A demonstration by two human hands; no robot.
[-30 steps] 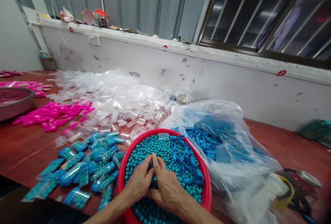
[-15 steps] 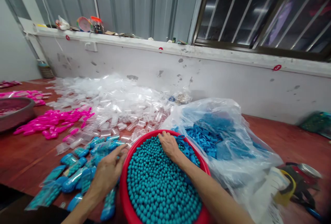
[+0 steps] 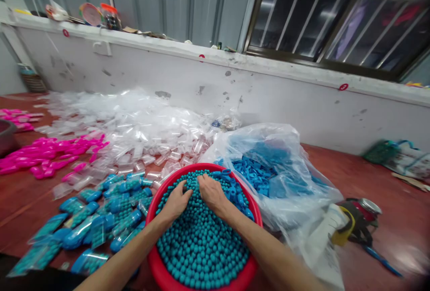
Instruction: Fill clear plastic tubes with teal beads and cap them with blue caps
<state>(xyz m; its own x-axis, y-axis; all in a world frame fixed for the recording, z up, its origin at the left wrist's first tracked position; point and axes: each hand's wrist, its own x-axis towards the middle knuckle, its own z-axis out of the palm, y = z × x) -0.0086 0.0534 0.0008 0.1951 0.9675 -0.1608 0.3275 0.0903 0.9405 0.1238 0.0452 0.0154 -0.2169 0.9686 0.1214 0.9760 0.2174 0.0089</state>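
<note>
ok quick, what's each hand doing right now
Left hand: fingers curled on the teal beads in the red basin; grip cannot be told.
Right hand: same, beside it.

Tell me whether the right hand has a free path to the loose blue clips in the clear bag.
Probably yes: the right hand rests on beads in the red basin, beside the clear bag, whose blue clips look uncovered at its open near side.

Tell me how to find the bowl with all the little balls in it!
Look at the red-brown table below the barred window. At its near edge, where the left hand and right hand meet, sits a round red basin. Only it holds loose teal beads; its neighbours are plastic bags.
</note>
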